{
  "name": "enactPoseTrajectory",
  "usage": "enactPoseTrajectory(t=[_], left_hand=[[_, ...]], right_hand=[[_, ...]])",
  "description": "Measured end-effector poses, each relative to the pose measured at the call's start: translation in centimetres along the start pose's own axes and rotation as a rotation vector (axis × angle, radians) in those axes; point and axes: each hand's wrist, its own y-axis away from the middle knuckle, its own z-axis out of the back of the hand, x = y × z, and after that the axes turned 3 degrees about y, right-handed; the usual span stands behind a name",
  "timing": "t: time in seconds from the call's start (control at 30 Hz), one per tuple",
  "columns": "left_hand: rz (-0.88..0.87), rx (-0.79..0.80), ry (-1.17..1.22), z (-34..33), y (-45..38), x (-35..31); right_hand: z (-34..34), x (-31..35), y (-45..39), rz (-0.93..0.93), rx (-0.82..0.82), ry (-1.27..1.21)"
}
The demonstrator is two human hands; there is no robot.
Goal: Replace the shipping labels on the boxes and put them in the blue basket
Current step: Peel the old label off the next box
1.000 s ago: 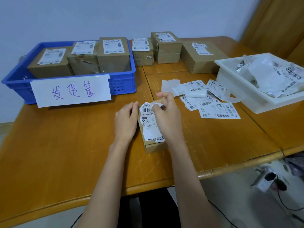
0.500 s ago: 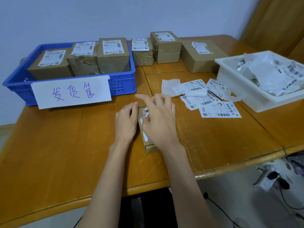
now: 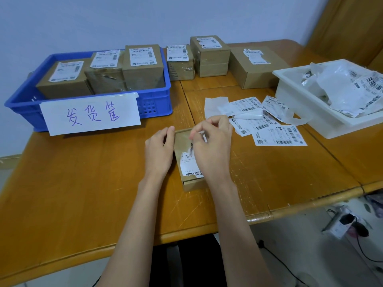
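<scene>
A small cardboard box (image 3: 182,139) lies on the wooden table in front of me. Its old white label (image 3: 189,164) is partly peeled, bare cardboard showing on the far half. My left hand (image 3: 158,151) grips the box's left side, fingers curled over the far left corner. My right hand (image 3: 213,146) is over the box and pinches the torn, curled end of the label. The blue basket (image 3: 153,100) stands at the back left with three labelled boxes inside and a handwritten paper sign on its front.
Three more labelled boxes (image 3: 209,56) stand at the back centre. Loose new labels (image 3: 277,135) lie right of my right hand. A white bin (image 3: 300,96) of peeled label scraps sits at the right. The table's front edge is near my forearms.
My right hand has peeled the label further down the box, exposing more bare cardboard at the far end. My left hand has stayed on the box's left side.
</scene>
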Motion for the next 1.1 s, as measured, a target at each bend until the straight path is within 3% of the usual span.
enactPoseTrajectory(t=[0.37, 0.5, 0.7, 0.83, 1.1], left_hand=[[0.008, -0.006, 0.024, 0.0, 0.0, -0.1], [0.023, 0.015, 0.031, 0.1, -0.2, 0.3], [-0.02, 0.0, 0.022, 0.1, -0.1, 0.2], [-0.016, 0.007, 0.026, 0.1, 0.0, 0.2], [-0.006, 0.002, -0.004, 0.0, 0.0, 0.1]], right_hand=[[0.6, 1.9, 2.1, 0.063, -0.128, -0.091], [0.0, 3.2, 3.5, 0.042, 0.031, 0.11], [0.5, 1.9, 2.6, -0.011, 0.116, 0.385], [1.2, 1.5, 1.7, -0.058, 0.249, 0.38], [1.5, 0.9, 1.5, -0.03, 0.309, 0.325]])
